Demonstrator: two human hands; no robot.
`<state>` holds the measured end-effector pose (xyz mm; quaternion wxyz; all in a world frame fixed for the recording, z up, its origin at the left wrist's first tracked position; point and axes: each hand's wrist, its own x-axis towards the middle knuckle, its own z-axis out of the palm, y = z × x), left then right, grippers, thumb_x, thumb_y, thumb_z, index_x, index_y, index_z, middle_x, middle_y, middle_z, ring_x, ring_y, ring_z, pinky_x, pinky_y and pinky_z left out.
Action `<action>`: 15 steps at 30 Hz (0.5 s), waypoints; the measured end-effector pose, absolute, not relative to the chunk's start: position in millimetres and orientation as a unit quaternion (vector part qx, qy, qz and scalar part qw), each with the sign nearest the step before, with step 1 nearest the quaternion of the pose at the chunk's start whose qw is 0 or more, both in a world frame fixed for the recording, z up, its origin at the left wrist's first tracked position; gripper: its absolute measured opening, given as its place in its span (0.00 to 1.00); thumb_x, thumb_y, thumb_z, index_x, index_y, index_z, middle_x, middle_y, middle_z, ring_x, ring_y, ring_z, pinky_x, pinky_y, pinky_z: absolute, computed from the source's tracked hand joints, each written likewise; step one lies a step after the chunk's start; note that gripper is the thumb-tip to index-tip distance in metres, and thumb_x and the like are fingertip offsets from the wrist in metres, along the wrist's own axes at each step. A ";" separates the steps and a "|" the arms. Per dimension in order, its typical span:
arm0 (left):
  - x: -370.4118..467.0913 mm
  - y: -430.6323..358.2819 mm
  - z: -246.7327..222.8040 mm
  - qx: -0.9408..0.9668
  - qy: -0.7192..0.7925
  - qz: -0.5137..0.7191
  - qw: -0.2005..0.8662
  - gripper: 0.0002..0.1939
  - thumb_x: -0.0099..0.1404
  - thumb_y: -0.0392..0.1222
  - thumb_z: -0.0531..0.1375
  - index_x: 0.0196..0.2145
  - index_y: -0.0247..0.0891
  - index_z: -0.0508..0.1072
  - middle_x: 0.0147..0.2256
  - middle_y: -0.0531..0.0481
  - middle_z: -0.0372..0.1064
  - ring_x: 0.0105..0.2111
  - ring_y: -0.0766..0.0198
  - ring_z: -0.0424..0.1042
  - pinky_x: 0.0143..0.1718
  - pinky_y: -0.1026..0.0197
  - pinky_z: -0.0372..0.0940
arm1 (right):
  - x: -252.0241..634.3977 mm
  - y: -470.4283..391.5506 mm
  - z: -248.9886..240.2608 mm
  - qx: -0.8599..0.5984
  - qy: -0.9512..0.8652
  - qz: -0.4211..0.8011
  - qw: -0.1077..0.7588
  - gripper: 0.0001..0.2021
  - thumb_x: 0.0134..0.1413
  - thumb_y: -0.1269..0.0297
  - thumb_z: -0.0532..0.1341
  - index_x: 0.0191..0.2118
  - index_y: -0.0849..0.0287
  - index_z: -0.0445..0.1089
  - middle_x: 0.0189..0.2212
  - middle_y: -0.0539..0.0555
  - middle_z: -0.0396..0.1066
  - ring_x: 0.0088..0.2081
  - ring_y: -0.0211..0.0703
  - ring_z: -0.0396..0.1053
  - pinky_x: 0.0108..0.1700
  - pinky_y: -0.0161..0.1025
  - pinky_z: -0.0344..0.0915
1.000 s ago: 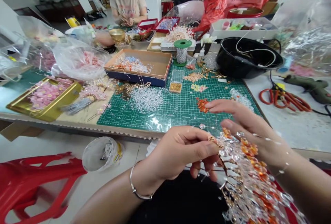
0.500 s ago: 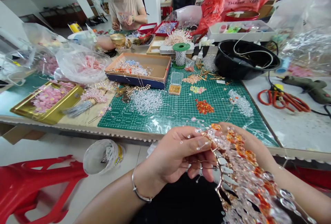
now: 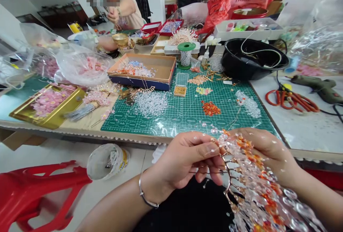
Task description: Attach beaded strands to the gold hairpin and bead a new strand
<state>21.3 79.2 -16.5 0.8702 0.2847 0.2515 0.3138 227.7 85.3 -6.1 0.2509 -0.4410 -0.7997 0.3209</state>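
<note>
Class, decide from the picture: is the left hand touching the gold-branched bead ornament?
Touching: the head view shows the left hand pinching the upper end of the gold-branched bead ornament, with no gap showing.

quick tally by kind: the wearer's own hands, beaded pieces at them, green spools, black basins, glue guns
Wearer's left hand and right hand: 2
Beaded piece: 1
Green spool: 1
Black basin: 1
Glue gun: 1
Total: 6
</note>
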 end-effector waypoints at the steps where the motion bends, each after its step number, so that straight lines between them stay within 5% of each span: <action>1: 22.1 79.3 -15.9 0.294 0.256 0.310 0.867 0.18 0.58 0.50 0.69 0.26 0.32 0.72 0.22 0.54 0.69 0.17 0.71 0.73 0.10 0.75 0.52 | 230.4 84.9 -3.0 -0.441 -0.798 0.323 0.254 0.23 0.66 0.47 0.46 0.34 0.50 0.75 0.31 0.56 0.75 0.35 0.50 0.74 0.39 0.44 0.70; 10: -1.3 106.4 4.7 0.429 0.379 0.358 0.738 0.16 0.61 0.54 0.65 0.32 0.37 0.71 0.18 0.54 0.68 0.17 0.69 0.69 0.14 0.73 0.51 | 361.0 116.0 0.5 -0.711 -0.669 0.081 0.201 0.16 0.66 0.57 0.47 0.42 0.52 0.72 0.38 0.61 0.75 0.34 0.53 0.72 0.39 0.48 0.62; 15: 3.4 148.0 23.1 0.597 0.468 0.361 0.542 0.11 0.67 0.50 0.60 0.37 0.39 0.72 0.22 0.53 0.71 0.20 0.70 0.66 0.16 0.70 0.53 | 433.8 138.9 -16.7 -0.769 -0.624 -0.004 0.138 0.13 0.62 0.58 0.52 0.33 0.56 0.72 0.36 0.64 0.73 0.34 0.55 0.71 0.35 0.45 0.58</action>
